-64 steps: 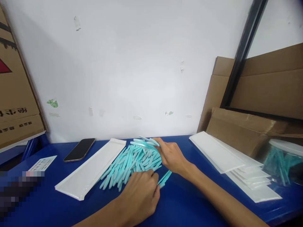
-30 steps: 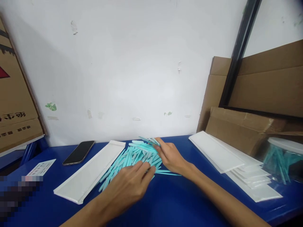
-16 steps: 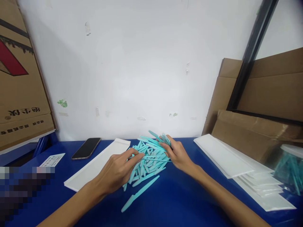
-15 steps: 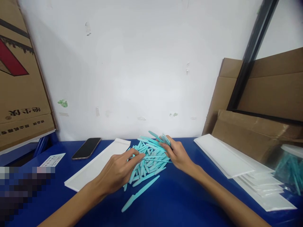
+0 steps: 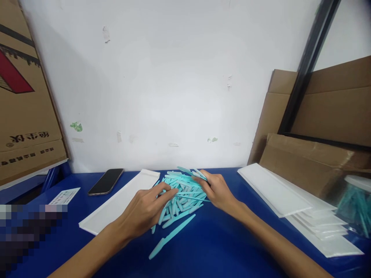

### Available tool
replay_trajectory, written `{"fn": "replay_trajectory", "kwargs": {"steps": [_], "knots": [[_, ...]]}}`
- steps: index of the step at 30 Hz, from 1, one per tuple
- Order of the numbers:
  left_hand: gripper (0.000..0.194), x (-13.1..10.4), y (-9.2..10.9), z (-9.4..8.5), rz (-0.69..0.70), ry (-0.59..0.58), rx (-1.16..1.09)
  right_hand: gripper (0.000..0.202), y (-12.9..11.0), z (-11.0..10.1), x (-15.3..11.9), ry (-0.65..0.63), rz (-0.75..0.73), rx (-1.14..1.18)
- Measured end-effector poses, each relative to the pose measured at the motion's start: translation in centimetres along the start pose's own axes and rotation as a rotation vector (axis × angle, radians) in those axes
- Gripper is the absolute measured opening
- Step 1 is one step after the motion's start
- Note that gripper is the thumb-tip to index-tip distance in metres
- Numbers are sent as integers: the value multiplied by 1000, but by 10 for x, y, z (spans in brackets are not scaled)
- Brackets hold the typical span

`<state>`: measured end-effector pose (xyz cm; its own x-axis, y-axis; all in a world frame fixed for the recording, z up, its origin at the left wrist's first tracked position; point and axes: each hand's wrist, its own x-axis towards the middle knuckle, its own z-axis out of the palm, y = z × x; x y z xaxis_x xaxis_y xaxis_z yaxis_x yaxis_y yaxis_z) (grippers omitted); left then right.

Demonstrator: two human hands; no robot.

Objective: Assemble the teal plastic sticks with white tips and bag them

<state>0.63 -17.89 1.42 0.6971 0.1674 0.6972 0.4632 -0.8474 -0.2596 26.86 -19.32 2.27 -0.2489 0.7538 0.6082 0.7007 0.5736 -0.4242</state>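
Note:
Many teal plastic sticks, shaped like slim knives, lie in a pile (image 5: 185, 197) on the blue table (image 5: 214, 239). At the pile's left side, my left hand (image 5: 153, 206) pinches the ends of thin teal sticks (image 5: 191, 196) that point right. My right hand (image 5: 216, 189) is closed around a few teal sticks (image 5: 199, 173) at the pile's upper right, their ends sticking out to the upper left. One single teal stick (image 5: 171, 237) lies apart in front of the pile.
Left of the pile are a white envelope (image 5: 124, 200), a black phone (image 5: 106, 181) and a printed card (image 5: 65, 196). Stacked white envelopes (image 5: 278, 191) and a clear container of teal sticks (image 5: 355, 204) are at the right. Cardboard boxes (image 5: 315, 162) stand behind.
The sticks in my right hand have tilted lower and turned slightly, and that hand has shifted a little. My left hand has hardly moved.

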Motion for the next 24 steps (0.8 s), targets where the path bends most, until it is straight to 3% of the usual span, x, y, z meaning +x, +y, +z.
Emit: {"fn": "replay_trajectory", "kwargs": {"steps": [14, 24], "knots": [[42, 0, 1, 0, 0, 9, 2, 35, -5, -3, 0, 153, 41, 37], [45, -1, 1, 0, 0, 10, -1, 29, -5, -4, -1, 96, 2, 51]]}}
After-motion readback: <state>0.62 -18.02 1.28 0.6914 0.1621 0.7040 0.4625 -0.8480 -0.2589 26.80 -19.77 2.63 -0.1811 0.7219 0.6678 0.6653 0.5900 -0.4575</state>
